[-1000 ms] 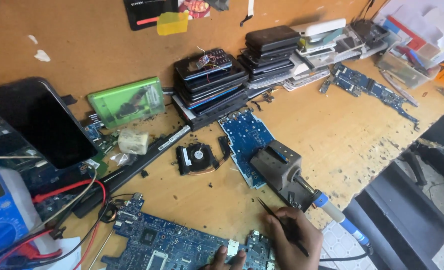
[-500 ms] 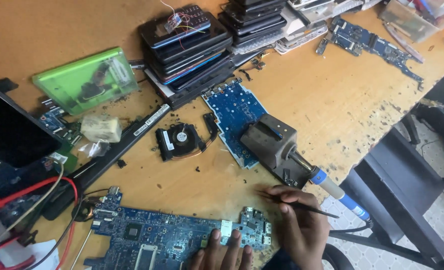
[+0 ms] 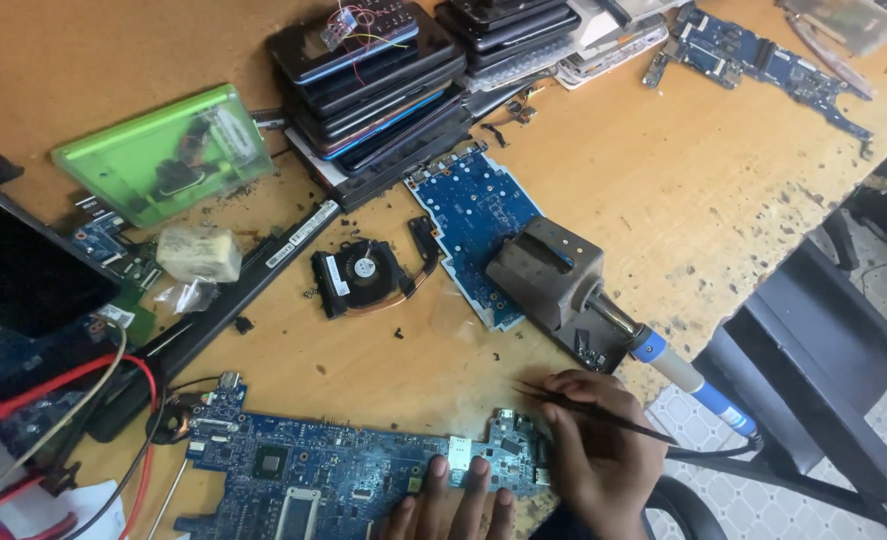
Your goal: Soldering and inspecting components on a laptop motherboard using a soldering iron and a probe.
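Observation:
A long blue circuit board lies at the near edge of the wooden bench. My left hand rests its fingertips flat on the board's lower right part, holding nothing. My right hand sits at the board's right end and grips thin dark tweezers, whose tips point left just above the board's corner. Beyond my right hand stands a dark metal soldering-iron stand with a blue-handled soldering iron lodged in it.
A second blue board lies under the stand, a small black fan to its left. Stacked phones, a green plastic case, a dark tablet, red and black leads and a black chair surround the spot.
The view has dropped and moved closer to the near board. My left hand has spread its fingers further onto the board; my right hand keeps the tweezers at the board's right end.

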